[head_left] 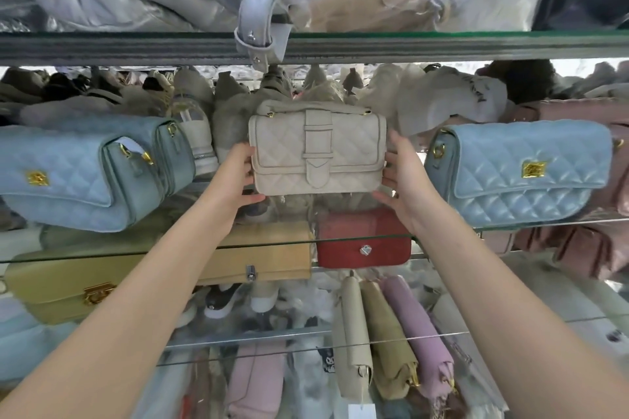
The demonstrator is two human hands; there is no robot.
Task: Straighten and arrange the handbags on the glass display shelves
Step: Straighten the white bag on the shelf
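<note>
A cream quilted handbag point(316, 150) with a front strap stands upright in the middle of the glass shelf point(510, 226). My left hand point(238, 177) grips its left end and my right hand point(401, 177) grips its right end. A light blue quilted bag point(85, 173) with a gold clasp lies to the left, angled. Another light blue quilted bag point(517, 170) sits to the right, tilted slightly.
The shelf below holds a yellow bag point(61, 286), a tan bag point(272, 248) and a red bag point(364, 241). Lower still stand beige and pink bags point(384, 333). A grey bag's strap point(258, 10) hangs over the upper shelf edge. Pink bags point(578, 112) sit far right.
</note>
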